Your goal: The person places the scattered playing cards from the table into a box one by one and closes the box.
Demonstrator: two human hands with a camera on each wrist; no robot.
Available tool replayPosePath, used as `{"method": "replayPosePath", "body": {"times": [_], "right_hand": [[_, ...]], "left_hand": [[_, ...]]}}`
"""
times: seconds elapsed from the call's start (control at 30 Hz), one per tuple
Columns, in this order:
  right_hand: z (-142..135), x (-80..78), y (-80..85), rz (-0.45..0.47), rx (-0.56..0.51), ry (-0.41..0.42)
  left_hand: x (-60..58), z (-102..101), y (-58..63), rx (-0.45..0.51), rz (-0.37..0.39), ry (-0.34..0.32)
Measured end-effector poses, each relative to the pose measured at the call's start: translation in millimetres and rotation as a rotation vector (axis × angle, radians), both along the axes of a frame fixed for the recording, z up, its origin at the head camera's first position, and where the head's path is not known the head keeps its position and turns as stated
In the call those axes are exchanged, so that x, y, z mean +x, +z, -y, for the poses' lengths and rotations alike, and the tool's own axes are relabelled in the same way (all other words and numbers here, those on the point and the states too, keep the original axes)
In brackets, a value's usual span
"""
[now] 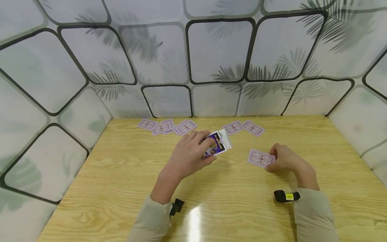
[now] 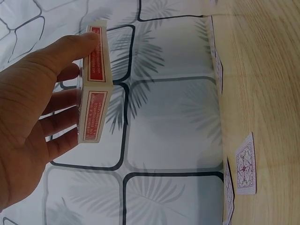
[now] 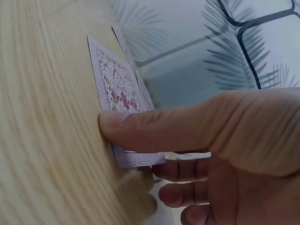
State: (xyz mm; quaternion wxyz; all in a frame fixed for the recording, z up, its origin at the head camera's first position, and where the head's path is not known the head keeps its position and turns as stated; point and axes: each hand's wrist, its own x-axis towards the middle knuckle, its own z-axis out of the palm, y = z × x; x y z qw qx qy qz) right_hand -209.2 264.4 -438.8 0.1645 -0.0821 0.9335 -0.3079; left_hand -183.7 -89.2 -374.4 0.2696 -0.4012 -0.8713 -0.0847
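- A small purple-and-white box point(image 1: 220, 145) is grasped in a person's left hand point(image 1: 189, 152), its body clasped between thumb and curled fingers, near the middle of a wood-grain table point(image 1: 121, 191).
- Red printed panels are shown along the box's narrow white sides in the left wrist view, where the thumb is laid over one of them.
- A patterned card point(image 1: 259, 158), its back turned up, is pinched at its right end by the thumb and fingers of the right hand point(image 1: 285, 158); whether it is fully rested on the tabletop cannot be told.
- Further back, two cards point(image 1: 253, 128) are placed side by side, their backs also turned up.
- To their left, near the table's far edge, more cards point(image 1: 185, 127) are spread in a loose row, some of them overlapped.
- Both forearms are covered by pale sleeves point(image 1: 314, 211), and black devices point(image 1: 281, 196) are worn at the wrists.
- The table is backed by a wall covering point(image 1: 219, 50) printed with dark-outlined panels and leaves.
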Motion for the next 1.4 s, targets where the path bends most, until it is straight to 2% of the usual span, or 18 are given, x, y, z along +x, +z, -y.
{"method": "replayPosePath", "body": {"times": [0.27,0.43,0.57,0.87,1.17,1.4], "right_hand": [[0.9,-1.0,-1.4,0.013,-0.069,0.013],[5.5,-3.4,-3.7,-0.054,-0.087,-0.022],[10.3,-3.8,-0.7,-0.108,-0.165,-0.079],[18.5,-1.0,14.6,-0.271,-0.276,-0.159],[28.9,5.5,33.2,-0.473,-0.352,-0.187],[44.1,16.9,56.4,-0.535,-0.46,-0.197]], "left_hand": [[0.6,-0.7,-0.7,-0.004,-0.004,-0.008],[0.6,-0.9,-0.9,0.0,0.003,-0.009],[0.0,-0.1,-1.8,0.002,0.006,-0.01],[-1.6,0.8,-1.3,-0.004,0.008,-0.006],[-2.6,-1.5,-2.5,-0.012,0.011,-0.013],[-2.1,-1.8,-2.7,-0.008,0.003,-0.006]]}}
